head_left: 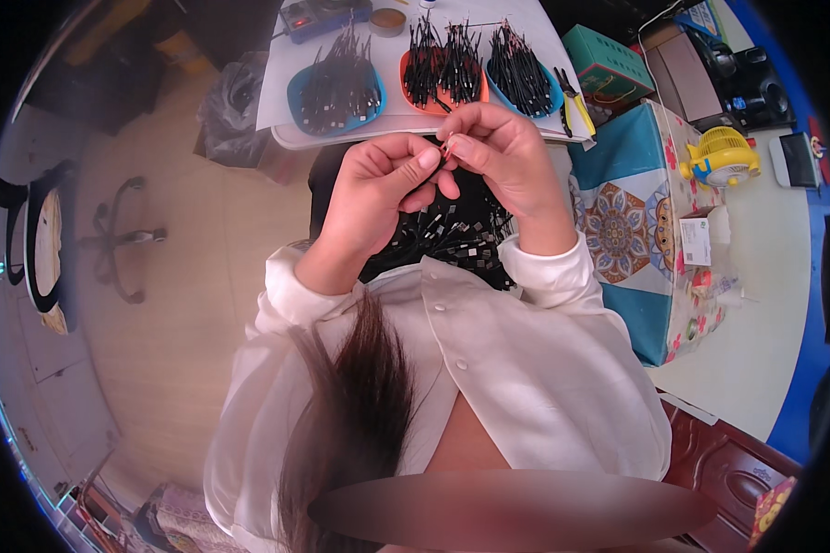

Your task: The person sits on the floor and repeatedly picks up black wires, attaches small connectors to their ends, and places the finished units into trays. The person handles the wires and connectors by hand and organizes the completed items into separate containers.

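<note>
Between thumb and fingers, my left hand (378, 189) grips a short black cable (442, 163) near its end. Thin reddish wires (451, 146) stick out of that end, and my right hand (503, 157) pinches them with thumb and forefinger. Both hands meet just in front of the table edge, above my lap. Many black cables with silver plugs (452, 235) lie in a heap on my lap. Beyond the hands stand a blue tray (294, 103), a red tray (436, 108) and another blue tray (557, 92), each filled with bundled black cables.
Yellow-handled cutters (576, 106) rest at the white table's (397, 124) right edge. A red-and-blue device (323, 20) and a small round tin (387, 22) sit at the back. To the right are a cloth-covered box (618, 221) and a yellow fan (724, 157); a wheeled chair base (124, 235) is left.
</note>
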`<state>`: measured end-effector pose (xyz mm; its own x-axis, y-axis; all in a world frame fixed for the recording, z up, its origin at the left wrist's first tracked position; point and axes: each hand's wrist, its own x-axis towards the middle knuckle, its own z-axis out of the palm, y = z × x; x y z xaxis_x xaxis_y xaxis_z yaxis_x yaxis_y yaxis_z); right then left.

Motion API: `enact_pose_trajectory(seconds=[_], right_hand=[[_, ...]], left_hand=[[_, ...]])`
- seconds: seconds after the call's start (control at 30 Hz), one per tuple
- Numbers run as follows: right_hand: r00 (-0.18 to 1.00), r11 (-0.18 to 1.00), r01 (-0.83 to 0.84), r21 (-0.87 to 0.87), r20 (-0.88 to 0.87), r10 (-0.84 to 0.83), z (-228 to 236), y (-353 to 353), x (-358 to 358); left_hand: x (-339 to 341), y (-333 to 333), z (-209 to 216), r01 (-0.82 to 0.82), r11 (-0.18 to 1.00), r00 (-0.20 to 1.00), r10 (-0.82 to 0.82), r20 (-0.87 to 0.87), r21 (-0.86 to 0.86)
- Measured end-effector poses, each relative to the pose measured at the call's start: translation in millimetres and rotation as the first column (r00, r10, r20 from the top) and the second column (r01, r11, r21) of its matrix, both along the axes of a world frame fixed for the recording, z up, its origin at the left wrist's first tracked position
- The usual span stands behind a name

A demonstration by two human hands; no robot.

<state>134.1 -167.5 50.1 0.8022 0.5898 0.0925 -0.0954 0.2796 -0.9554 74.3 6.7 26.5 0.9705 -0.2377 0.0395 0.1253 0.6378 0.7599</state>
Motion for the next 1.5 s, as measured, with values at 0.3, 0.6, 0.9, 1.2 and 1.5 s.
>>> enact_pose_trajectory(seconds=[0.3, 0.6, 0.9, 1.2, 1.5], right_hand=[[0.999, 0.998, 0.026, -0.056, 0.027, -0.024, 2, -2, -1], [0.955, 0.982, -0.074, 0.175, -0.270, 0.120, -3, 7, -10], [0.952, 0.961, -0.254, -0.107, -0.202, 0.230, 4, -2, 6], [0.897, 0.921, -0.370, -0.119, -0.302, 0.322, -13, 2, 20], [0.780, 0.888, -0.446, 0.110, -0.438, 0.446, -19, 14, 9]], left_hand=[[-6, -2, 1, -0.047, 0.980, 0.996, 0.031, 0.085, 0.192], [-8, -4, -9, -0.075, 0.996, 0.987, 0.080, 0.142, -0.039], [-8, 20, 3, 0.071, 0.954, 0.977, -0.125, 0.172, 0.290], [3, 34, -1, 0.206, 0.946, 0.977, -0.214, 0.005, 0.249], [-9, 31, -3, 0.044, 0.938, 0.989, -0.090, 0.118, 0.344]])
